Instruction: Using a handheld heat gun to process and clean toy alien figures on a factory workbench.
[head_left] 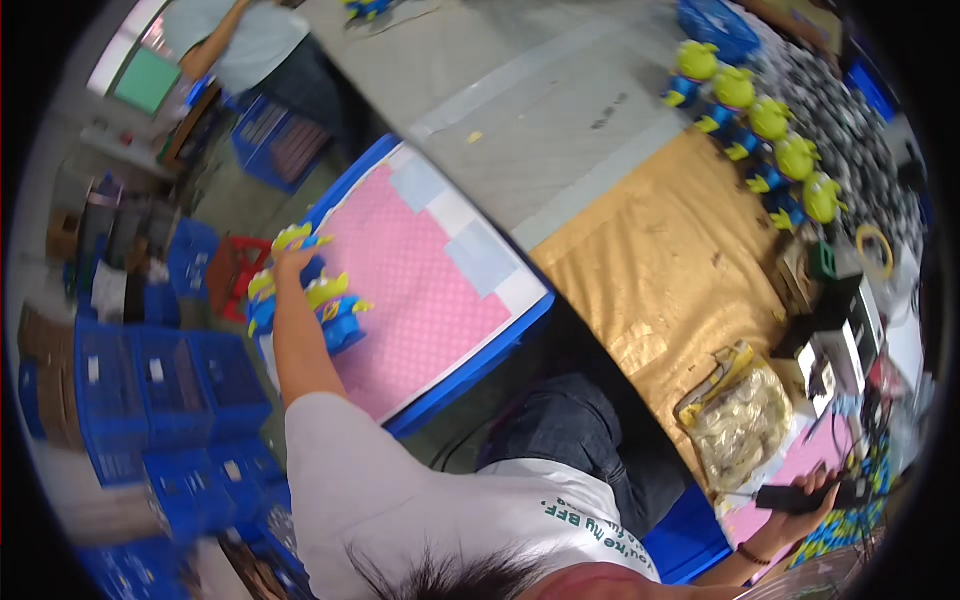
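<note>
My left hand (291, 264) reaches out to the far left and is closed around a green-headed, blue-bodied toy figure (296, 238). Two similar toys, one a green and blue figure (262, 303) and the other a toy figure (340, 318), are beside my forearm on a pink padded sheet (410, 280). Off to the right, my right hand (818, 497) grips a black electric screwdriver (783, 498), its thin bit directed left. Several more toy figures (768, 120) stand in a slanting row at the far right of the workbench.
The pink sheet lies over a blue crate (480, 355). Gold cloth (640, 270) covers part of the bench. Dark small parts (850, 130) are heaped at right, above a clear plastic bag (745, 420). Blue bins (165, 385) stack at left; another person (260, 50) stands at upper left.
</note>
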